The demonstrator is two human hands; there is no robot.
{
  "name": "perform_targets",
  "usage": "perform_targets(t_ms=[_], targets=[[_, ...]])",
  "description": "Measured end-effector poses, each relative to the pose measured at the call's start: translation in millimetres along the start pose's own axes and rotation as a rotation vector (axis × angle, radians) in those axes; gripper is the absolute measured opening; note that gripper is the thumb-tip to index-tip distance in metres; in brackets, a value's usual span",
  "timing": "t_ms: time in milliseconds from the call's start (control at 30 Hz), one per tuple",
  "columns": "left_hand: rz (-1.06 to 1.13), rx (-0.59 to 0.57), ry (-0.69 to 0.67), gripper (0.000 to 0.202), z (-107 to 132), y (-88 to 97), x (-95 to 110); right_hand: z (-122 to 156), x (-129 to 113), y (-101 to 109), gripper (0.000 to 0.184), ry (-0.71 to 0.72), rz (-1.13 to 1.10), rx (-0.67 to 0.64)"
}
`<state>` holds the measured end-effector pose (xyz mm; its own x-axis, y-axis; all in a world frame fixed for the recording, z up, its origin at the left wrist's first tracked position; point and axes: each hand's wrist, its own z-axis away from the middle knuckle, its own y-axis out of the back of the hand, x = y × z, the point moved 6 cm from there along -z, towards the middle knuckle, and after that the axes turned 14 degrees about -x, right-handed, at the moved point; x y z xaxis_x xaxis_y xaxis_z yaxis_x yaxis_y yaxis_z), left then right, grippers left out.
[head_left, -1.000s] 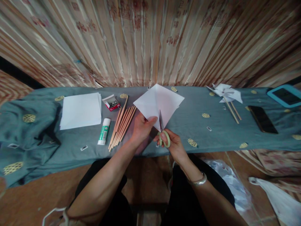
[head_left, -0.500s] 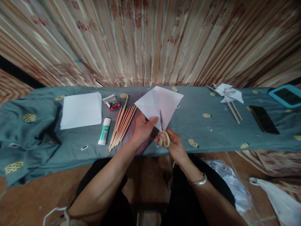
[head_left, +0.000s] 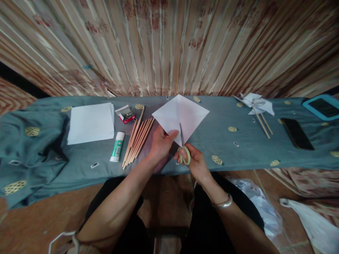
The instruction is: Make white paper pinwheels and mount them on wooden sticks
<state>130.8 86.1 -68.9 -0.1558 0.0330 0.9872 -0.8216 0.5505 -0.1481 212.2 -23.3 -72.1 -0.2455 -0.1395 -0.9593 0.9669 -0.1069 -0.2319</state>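
A square sheet of white paper [head_left: 190, 114], turned so a corner faces me, shows crease lines across it. My left hand [head_left: 162, 143] pinches its lower left edge, thumb on top and fingers beneath. My right hand [head_left: 196, 160] holds scissors [head_left: 184, 156] with pale green handles. Their blades lie at the paper's near corner and point away from me along the crease. How far the cut runs is too fine to make out.
Left of my hands lie several wooden sticks [head_left: 137, 143], a glue stick [head_left: 117, 147], an open red box of small metal pieces [head_left: 126, 115] and stacked white paper [head_left: 91, 123]. To the right are paper pinwheels on sticks [head_left: 258, 104], a black phone [head_left: 297, 134] and a blue-framed device [head_left: 323, 107].
The paper's far and right corners have shifted slightly, and the sheet looks flatter and more spread. Both hands stay nearly in place, still holding the paper and scissors.
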Motion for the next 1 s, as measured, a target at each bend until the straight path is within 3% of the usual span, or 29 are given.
perform_targets(t_ms=[233, 433, 533, 667, 800, 1000], targets=[[-0.012, 0.036, -0.043, 0.017, -4, 13.7, 14, 6, 7, 0, 0.045, -0.056, 0.010, -0.132], [-0.016, 0.114, -0.060, 0.021, -7, 42.8, 29, 27, 6, 29, 0.048, -0.181, 0.053, -0.237], [-0.088, 0.063, -0.031, 0.018, -4, 44.5, 26, 33, -6, 58, 0.052, -0.146, 0.059, -0.100], [-0.218, -0.105, 0.049, 0.017, 1, 29.1, 15, 30, -22, 89, 0.057, 0.004, -0.060, 0.162], [-0.239, -0.217, 0.097, 0.012, 6, 12.4, 6, 19, -24, 94, 0.058, 0.046, -0.197, 0.199], [-0.035, -0.232, 0.226, 0.015, 14, -0.8, -4, 13, -22, 95, 0.036, 0.041, -0.174, 0.327]])
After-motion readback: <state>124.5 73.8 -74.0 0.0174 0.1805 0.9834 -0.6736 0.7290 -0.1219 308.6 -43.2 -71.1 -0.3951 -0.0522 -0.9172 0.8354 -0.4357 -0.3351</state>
